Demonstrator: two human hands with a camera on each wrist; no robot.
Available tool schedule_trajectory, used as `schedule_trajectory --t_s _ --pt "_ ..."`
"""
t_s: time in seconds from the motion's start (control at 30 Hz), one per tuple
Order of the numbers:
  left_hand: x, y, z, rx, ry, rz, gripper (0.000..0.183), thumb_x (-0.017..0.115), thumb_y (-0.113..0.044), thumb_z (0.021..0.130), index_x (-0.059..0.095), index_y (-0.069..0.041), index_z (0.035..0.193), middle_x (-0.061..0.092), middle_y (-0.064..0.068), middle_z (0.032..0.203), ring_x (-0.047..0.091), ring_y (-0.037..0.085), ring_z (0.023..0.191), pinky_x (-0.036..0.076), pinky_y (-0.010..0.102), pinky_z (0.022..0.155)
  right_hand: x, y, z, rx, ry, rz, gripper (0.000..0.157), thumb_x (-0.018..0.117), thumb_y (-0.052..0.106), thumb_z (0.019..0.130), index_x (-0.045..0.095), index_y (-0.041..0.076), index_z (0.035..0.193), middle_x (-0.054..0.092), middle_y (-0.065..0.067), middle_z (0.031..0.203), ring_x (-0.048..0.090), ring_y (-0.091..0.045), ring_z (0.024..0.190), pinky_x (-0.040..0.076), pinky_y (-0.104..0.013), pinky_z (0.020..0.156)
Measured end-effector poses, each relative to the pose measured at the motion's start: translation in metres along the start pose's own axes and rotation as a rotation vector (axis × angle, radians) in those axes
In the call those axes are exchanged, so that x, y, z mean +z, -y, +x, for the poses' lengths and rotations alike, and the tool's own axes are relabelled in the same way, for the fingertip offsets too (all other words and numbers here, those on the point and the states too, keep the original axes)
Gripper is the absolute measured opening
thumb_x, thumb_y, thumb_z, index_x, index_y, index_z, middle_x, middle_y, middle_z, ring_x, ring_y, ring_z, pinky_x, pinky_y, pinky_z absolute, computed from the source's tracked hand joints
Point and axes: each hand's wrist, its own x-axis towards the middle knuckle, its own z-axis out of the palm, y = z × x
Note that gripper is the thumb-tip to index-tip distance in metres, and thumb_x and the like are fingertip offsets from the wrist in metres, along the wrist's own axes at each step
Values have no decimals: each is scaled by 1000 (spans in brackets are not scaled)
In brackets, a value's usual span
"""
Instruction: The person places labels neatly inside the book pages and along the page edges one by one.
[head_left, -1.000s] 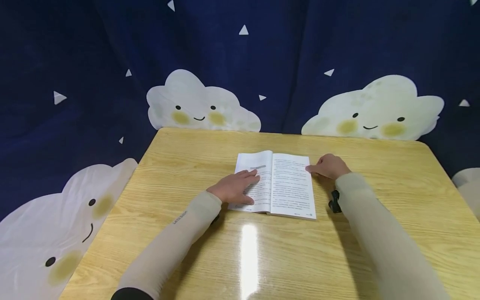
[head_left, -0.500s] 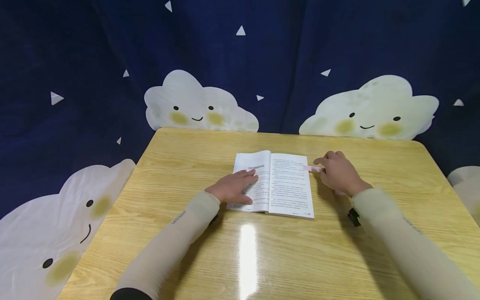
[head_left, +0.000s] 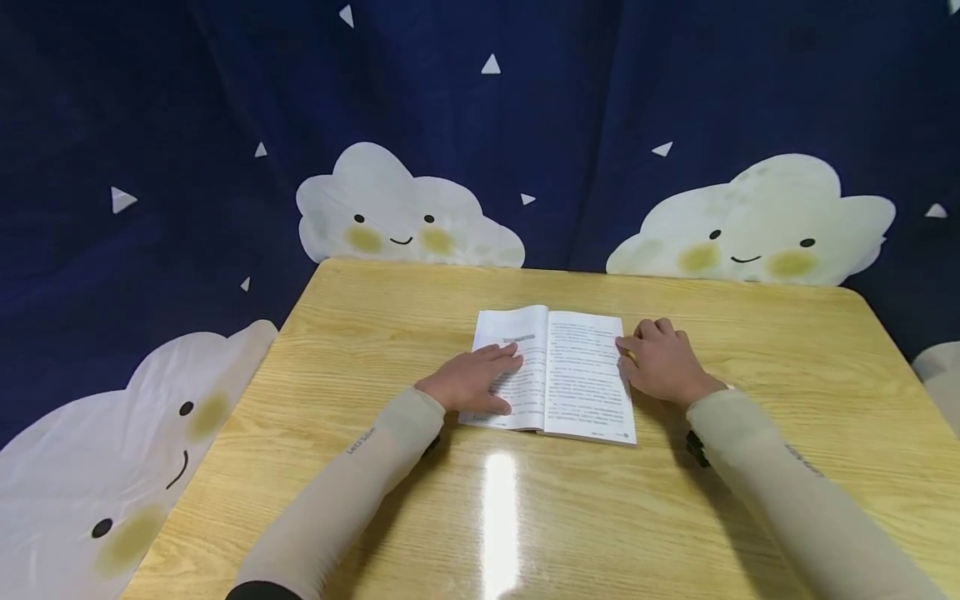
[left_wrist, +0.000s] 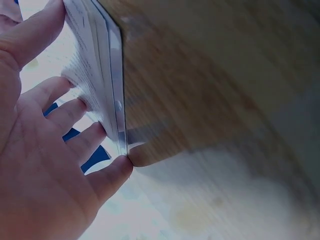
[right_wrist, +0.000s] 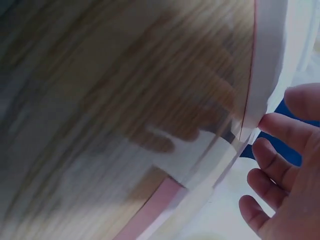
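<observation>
An open book (head_left: 588, 379) with printed pages lies on the wooden table. My left hand (head_left: 472, 379) rests spread on its left page, and in the left wrist view the fingers of my left hand (left_wrist: 55, 135) lie along the book's page edge (left_wrist: 100, 55). At the book's right edge is my right hand (head_left: 666, 360), fingers loosely bent. One fingertip of it (right_wrist: 265, 122) touches the book's edge in the right wrist view; the thumb stands apart. A pink strip (right_wrist: 157, 207) lies low in that view, and its full shape is hidden.
The light wooden table (head_left: 360, 325) reaches out on all sides of the book. A dark blue curtain (head_left: 450, 100) with white clouds and triangles hangs behind and to the left. Glare (head_left: 500, 517) shines on the tabletop in front of the book.
My right hand drew away rightward from the page edge, a pink strip showing at its fingers, then came back to the edge. The left hand has stayed on the left page.
</observation>
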Motion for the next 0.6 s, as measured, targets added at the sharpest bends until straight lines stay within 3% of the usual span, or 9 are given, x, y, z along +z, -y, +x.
schedule_trajectory --t_s 0.17,0.4,0.6 --pt "-2 -2 -2 -8 -4 6 82 67 -45 93 25 -23 159 12 -3 169 12 21 157 21 41 127 -2 5 1 7 -8 1 39 56 22 96 65 4 129 57 -19 113 45 -39 108 41 -57 83" --pt "-3 -2 -2 -13 -5 23 81 66 -44 93 25 -23 159 12 -3 169 13 21 157 21 39 127 -2 2 -1 14 49 -19 46 53 26 99 57 7 140 56 -20 118 44 -40 110 41 -58 85" --pt "-2 -5 -1 -14 4 21 81 67 -43 93 26 -23 159 13 -3 169 14 21 157 22 39 126 -1 -4 -4 10 24 16 46 51 31 100 57 12 141 44 -26 144 30 -52 136 34 -70 100"
